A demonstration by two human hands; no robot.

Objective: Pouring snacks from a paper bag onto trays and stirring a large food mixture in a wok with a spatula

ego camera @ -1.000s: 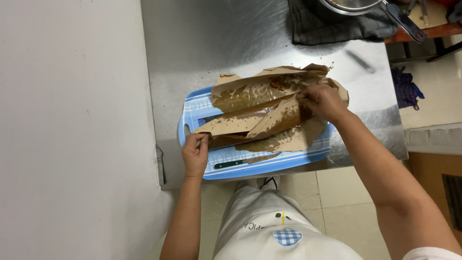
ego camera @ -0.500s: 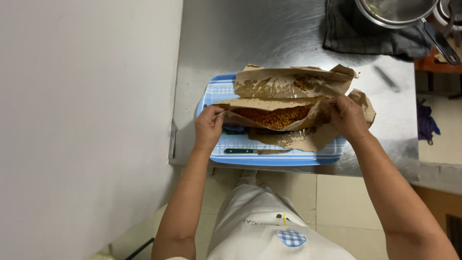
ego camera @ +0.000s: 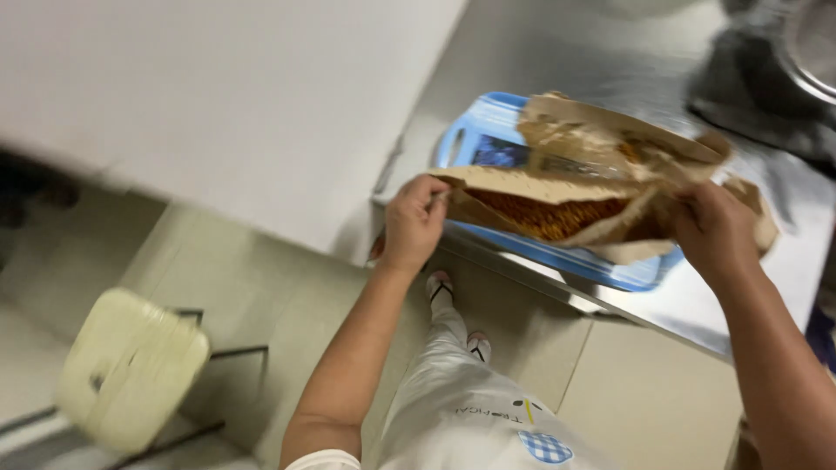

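Observation:
Brown greasy paper [ego camera: 540, 184] is folded like a pouch around orange-brown crumbly food [ego camera: 557, 218]. My left hand [ego camera: 414, 222] pinches the paper's left end. My right hand [ego camera: 710, 231] grips its right end. Together they hold the paper lifted at the near edge of a light blue cutting board [ego camera: 488, 139] that lies on a steel counter [ego camera: 557, 52]. More crumpled brown paper [ego camera: 610, 130] lies on the board behind. The view is tilted and blurred.
A dark cloth [ego camera: 749, 96] and the rim of a metal pot [ego camera: 814, 43] sit at the counter's far right. A pale cream stool [ego camera: 131, 365] stands on the tiled floor at lower left. A white wall surface [ego camera: 218, 96] fills the left.
The camera has swung left and down, bringing floor and stool into view. Both hands have lifted the folded paper with the food toward the counter's near edge.

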